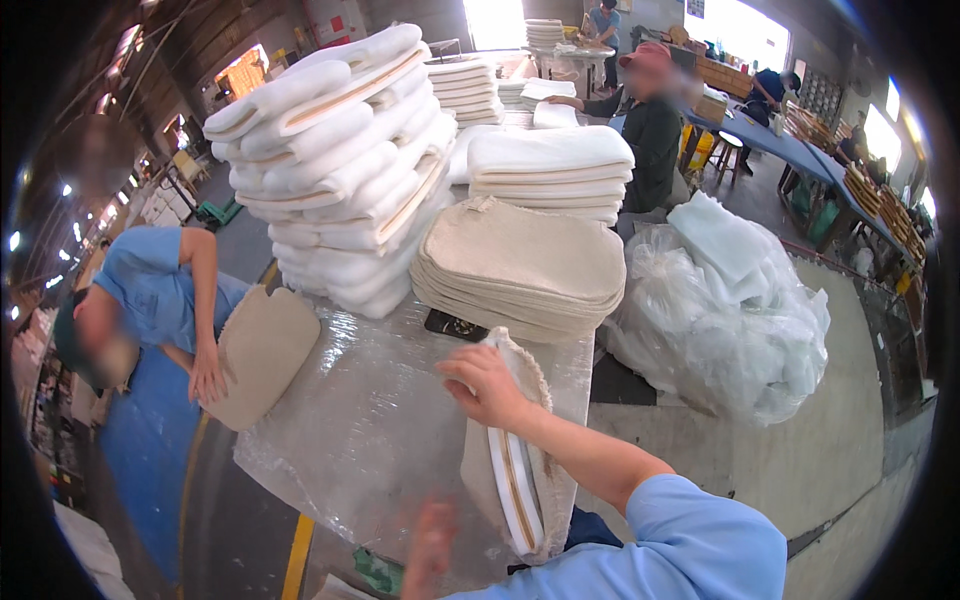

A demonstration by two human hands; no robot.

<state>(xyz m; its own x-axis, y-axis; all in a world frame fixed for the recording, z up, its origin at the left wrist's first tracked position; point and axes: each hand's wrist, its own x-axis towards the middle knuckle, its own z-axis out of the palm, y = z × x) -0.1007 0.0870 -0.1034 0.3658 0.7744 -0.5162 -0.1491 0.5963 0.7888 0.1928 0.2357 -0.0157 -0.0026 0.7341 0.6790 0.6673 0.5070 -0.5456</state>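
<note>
One beige cover [482, 470], one white filling [503, 478] showing in its slit, lies along the right side of the one table [350, 400]. The right hand [490, 387], half open with nothing grasped, crosses over its far part; contact is unclear. The left hand [432, 540] is blurred; I cannot tell its grip. Beyond stands one beige stack [520, 255].

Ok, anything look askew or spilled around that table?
Mainly the tall white stack: its folded layers are staggered, edges jutting unevenly, unlike the neater beige stack beside it. It may lean, but fisheye distortion makes that uncertain. No spill visible.
</note>
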